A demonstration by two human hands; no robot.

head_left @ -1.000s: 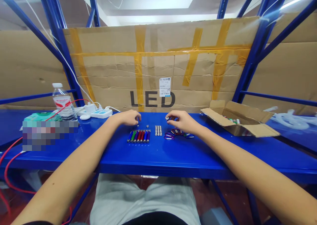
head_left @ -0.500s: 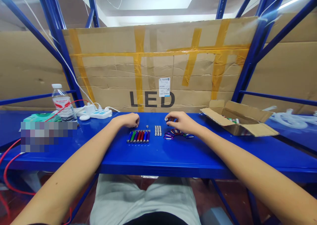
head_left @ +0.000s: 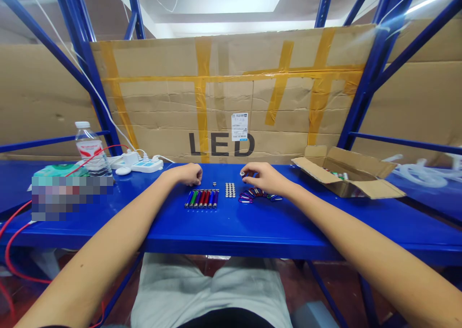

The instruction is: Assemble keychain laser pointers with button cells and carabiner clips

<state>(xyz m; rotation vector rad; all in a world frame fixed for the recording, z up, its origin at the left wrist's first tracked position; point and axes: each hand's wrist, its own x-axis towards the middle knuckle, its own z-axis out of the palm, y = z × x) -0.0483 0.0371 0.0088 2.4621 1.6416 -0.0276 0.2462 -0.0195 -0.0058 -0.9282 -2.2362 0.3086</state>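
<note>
While my right hand pinches a small silver piece just behind the carabiners, my left hand sits curled, contents unclear. Risk, I judge: a slipped pinch drops the piece into the button cells and scatters them.

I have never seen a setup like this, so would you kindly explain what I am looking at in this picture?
No machine here: a camera worn on a person's head looks down at their own bare hands. The left hand rests curled on the blue table; what it holds, if anything, is hidden. The right hand pinches a small silver piece. Near them lie a row of coloured little torches, a cluster of button batteries and coloured clips.
</note>
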